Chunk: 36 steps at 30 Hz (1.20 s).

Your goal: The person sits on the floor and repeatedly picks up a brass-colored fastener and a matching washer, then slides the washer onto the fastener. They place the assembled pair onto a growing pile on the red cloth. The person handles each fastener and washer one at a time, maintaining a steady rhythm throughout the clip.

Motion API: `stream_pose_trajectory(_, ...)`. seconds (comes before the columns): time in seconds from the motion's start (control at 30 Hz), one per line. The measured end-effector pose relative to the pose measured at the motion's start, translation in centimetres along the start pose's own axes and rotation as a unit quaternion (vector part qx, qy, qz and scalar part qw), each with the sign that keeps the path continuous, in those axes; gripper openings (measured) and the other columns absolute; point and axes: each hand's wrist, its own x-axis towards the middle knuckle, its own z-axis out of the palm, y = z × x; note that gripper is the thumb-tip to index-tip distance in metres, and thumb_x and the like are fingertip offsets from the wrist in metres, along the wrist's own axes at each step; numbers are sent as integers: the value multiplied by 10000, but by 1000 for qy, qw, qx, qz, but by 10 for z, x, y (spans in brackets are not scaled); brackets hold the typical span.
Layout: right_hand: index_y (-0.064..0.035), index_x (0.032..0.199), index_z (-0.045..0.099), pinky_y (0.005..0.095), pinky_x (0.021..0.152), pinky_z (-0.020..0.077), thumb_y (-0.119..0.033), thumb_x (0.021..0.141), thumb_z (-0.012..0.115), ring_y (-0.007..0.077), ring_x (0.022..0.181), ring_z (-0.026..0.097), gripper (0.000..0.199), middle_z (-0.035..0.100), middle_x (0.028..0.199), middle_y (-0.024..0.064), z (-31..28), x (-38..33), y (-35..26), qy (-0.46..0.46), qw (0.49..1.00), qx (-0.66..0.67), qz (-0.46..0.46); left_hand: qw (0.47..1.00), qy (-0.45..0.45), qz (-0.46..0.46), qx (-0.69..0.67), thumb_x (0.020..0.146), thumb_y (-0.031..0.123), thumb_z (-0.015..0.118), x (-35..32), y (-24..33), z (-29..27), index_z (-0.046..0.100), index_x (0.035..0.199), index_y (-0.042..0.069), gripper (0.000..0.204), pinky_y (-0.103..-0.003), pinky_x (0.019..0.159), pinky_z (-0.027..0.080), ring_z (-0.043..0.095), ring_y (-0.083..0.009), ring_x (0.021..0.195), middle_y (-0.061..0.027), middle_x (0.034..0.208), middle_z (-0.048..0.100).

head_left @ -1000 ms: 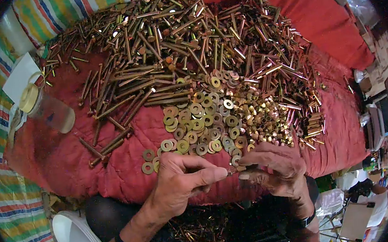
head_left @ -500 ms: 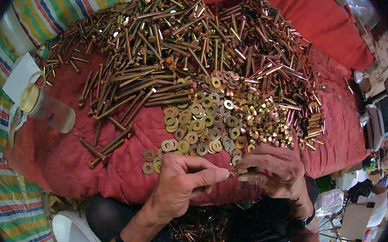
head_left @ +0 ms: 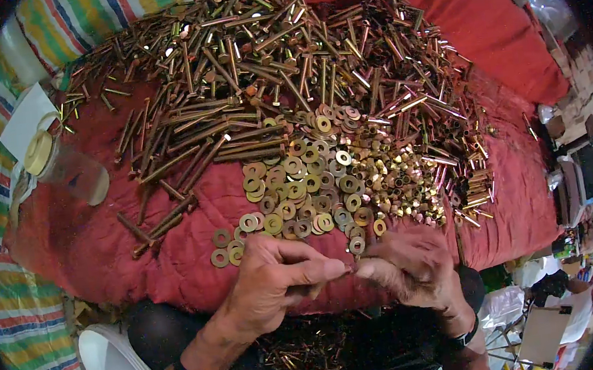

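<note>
In front of my chest, near the front edge of the red cloth, my left hand [head_left: 277, 276] pinches a small dark metal piece [head_left: 351, 268] between thumb and forefinger. Most of the piece is hidden, so its kind is unclear. Close against its free end is my right hand [head_left: 415, 266], thumb towards the piece. Motion smears the right fingers, and their grip cannot be made out. Just beyond both hands lie flat washers [head_left: 273, 223], with a heap of small nuts [head_left: 400, 183] to their right.
Long bolts [head_left: 197, 159] and a large pile of fasteners [head_left: 254, 39] cover the far side of the red cloth [head_left: 89, 255]. A clear jar with a yellowish lid [head_left: 42, 152] leans at the left. More metal pieces [head_left: 302, 352] lie in my lap. A white curved object [head_left: 113, 359] stands lower left.
My right hand's fingers have shifted and blurred at the small piece, the thumb now showing more. My left hand keeps its pinch. The whole view has slid slightly left.
</note>
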Motion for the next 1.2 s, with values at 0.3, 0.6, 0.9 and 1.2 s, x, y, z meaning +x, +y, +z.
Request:
stream_pose_trajectory(0.3,12,978,719,284,707,507,-61,884,762,117,758,622,127,691,840,45,-60,4,55,176,950,-142,215,768,95,404,489,830,104,725,6,10,-11,752,914,37,111,-388,690,544,699,-331,761,-135,822,715)
stream_pose_trajectory(0.6,-95,1099,745,447,874,536,-89,761,784,345,1017,667,340,679,1118,118,-97,-31,151,45,874,-438,203,485,469,277,685,718,-19,593,7,34,-93,718,1070,31,377,-487,937,516,605,-381,1115,-156,1131,672)
stream_pose_trajectory(0.9,-77,1044,764,416,846,552,-102,830,735,365,1009,685,218,698,1108,155,-90,-19,153,88,882,-433,163,500,439,342,663,692,-10,606,5,33,-97,735,880,-36,230,-482,913,531,637,-406,1036,-197,1041,688)
stream_pose_trajectory(1.2,-20,1350,592,369,931,533,-212,996,600,214,1109,622,403,641,1227,148,-60,-7,120,226,925,-13,304,573,412,359,611,698,-33,599,11,30,-107,754,933,-46,282,-446,1009,521,644,-397,1157,-243,1219,683)
